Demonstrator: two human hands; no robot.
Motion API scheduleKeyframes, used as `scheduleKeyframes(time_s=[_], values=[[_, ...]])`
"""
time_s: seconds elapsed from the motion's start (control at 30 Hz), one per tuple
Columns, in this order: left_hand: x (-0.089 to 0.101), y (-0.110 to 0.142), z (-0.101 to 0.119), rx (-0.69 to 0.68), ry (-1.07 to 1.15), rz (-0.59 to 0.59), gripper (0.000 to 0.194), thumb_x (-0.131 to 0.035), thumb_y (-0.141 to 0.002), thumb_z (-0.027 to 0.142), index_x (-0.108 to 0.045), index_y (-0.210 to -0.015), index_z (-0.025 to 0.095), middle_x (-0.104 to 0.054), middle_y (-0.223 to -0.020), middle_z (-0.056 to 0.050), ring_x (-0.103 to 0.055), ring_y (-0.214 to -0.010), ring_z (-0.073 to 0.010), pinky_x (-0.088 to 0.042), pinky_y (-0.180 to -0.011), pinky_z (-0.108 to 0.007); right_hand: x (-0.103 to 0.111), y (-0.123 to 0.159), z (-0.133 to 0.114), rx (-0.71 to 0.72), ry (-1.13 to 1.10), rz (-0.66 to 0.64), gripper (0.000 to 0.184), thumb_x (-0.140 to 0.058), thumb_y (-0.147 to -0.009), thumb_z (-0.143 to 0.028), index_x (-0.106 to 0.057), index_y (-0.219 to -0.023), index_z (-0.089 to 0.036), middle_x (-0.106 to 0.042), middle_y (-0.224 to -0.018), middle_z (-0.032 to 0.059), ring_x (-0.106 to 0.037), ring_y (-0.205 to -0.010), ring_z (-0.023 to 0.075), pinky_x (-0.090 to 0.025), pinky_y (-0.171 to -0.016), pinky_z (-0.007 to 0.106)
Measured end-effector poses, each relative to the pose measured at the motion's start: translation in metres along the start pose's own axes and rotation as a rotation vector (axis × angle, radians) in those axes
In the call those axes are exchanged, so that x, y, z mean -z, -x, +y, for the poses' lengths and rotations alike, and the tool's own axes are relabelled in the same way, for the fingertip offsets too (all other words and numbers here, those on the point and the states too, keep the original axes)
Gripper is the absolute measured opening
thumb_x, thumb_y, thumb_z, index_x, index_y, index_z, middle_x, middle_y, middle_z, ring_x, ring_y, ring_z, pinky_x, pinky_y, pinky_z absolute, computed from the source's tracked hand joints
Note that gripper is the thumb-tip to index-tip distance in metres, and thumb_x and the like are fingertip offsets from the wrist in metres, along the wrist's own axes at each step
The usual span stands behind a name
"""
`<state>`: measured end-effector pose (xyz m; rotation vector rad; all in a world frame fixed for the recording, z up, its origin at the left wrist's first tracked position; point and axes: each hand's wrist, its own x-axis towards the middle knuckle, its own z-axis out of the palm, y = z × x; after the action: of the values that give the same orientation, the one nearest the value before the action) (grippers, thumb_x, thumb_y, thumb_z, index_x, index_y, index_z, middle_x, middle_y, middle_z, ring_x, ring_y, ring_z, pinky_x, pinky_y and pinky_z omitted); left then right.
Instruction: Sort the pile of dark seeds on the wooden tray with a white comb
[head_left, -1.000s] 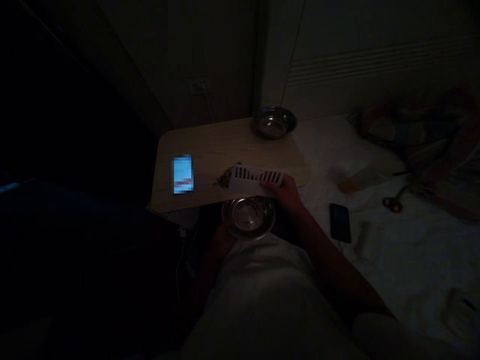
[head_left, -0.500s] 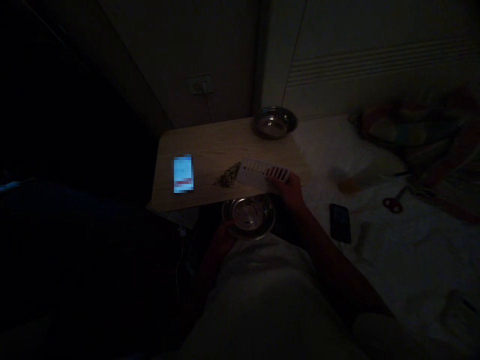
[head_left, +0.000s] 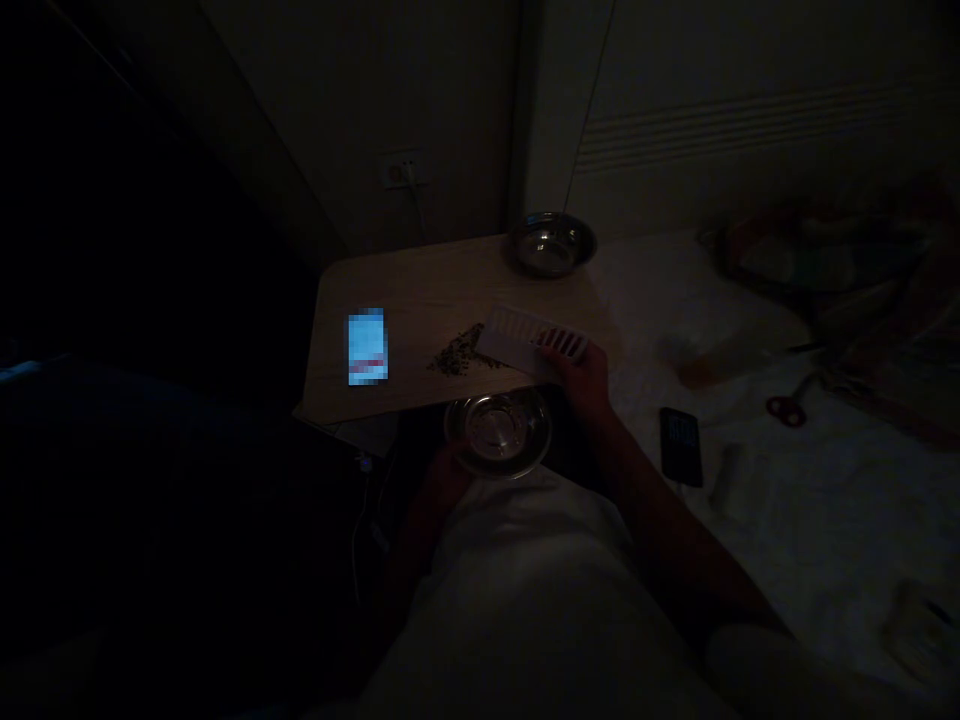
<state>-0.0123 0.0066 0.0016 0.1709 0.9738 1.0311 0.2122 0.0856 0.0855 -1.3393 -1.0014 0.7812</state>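
Note:
In dim light, my right hand (head_left: pixel 583 385) is closed on the right end of a white plastic piece (head_left: pixel 517 345) with a row of long slots, perhaps a tray. Its left end tilts over a small heap of dark, seed-like bits (head_left: pixel 457 352) on the wooden table (head_left: pixel 412 280). Below the table's front edge, my left hand (head_left: pixel 454 470) grips the left rim of a shiny metal bowl (head_left: pixel 536 455). A few small specks lie inside that bowl. Shadow covers most of the left fingers.
A second metal bowl (head_left: pixel 551 245) stands at the table's back right corner. A lit phone (head_left: pixel 367 347) lies on the left. On the white bedding to the right are a dark phone (head_left: pixel 681 447), red-handled scissors (head_left: pixel 786 410) and a blurred bottle-like thing (head_left: pixel 701 365).
My right hand has shifted the slotted piece slightly to the right and tilted it. More dark bits show along its lower edge. The left hand and its bowl have stayed about still.

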Motion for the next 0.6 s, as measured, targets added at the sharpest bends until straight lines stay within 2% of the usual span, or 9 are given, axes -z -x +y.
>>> scheduleKeyframes(time_s=[0.17, 0.3, 0.43, 0.6], values=[[0.000, 0.007, 0.001, -0.028, -0.048, 0.006, 0.025, -0.076, -0.057, 0.006, -0.070, -0.077, 0.019, -0.075, -0.089, -0.004, -0.062, -0.112, -0.0270, -0.039, -0.104, -0.040, 0.000, 0.001, -0.001, 0.000, 0.034, -0.017, 0.028, -0.075, -0.067, -0.038, -0.071, -0.088, -0.020, -0.074, -0.087, 0.0034, -0.068, -0.081, 0.0203, -0.053, -0.078, 0.035], [-0.008, 0.007, 0.005, 0.012, -0.048, -0.001, 0.018, -0.075, -0.060, 0.012, -0.070, -0.077, 0.017, -0.075, -0.088, -0.006, -0.062, -0.110, -0.0286, -0.040, -0.103, -0.043, -0.001, 0.003, -0.003, -0.036, 0.011, -0.051, 0.027, -0.076, -0.065, -0.037, -0.072, -0.086, -0.020, -0.074, -0.085, 0.0036, -0.068, -0.078, 0.0206, -0.053, -0.074, 0.035], [-0.015, 0.009, 0.010, 0.024, -0.017, -0.001, 0.026, -0.073, -0.060, 0.008, -0.071, -0.084, 0.018, -0.075, -0.091, -0.004, -0.063, -0.108, -0.0246, -0.041, -0.102, -0.036, -0.001, 0.003, -0.004, -0.008, 0.009, -0.039, 0.028, -0.075, -0.067, -0.037, -0.072, -0.088, -0.020, -0.075, -0.088, 0.0043, -0.068, -0.080, 0.0210, -0.053, -0.074, 0.035], [-0.019, 0.007, 0.010, 0.111, 0.041, -0.003, 0.027, -0.070, -0.064, 0.013, -0.071, -0.091, 0.015, -0.075, -0.091, -0.006, -0.065, -0.103, -0.0254, -0.046, -0.097, -0.038, 0.001, 0.002, -0.001, -0.002, 0.026, -0.041, 0.027, -0.074, -0.068, -0.037, -0.072, -0.089, -0.019, -0.074, -0.089, 0.0041, -0.068, -0.081, 0.0203, -0.052, -0.076, 0.034]])
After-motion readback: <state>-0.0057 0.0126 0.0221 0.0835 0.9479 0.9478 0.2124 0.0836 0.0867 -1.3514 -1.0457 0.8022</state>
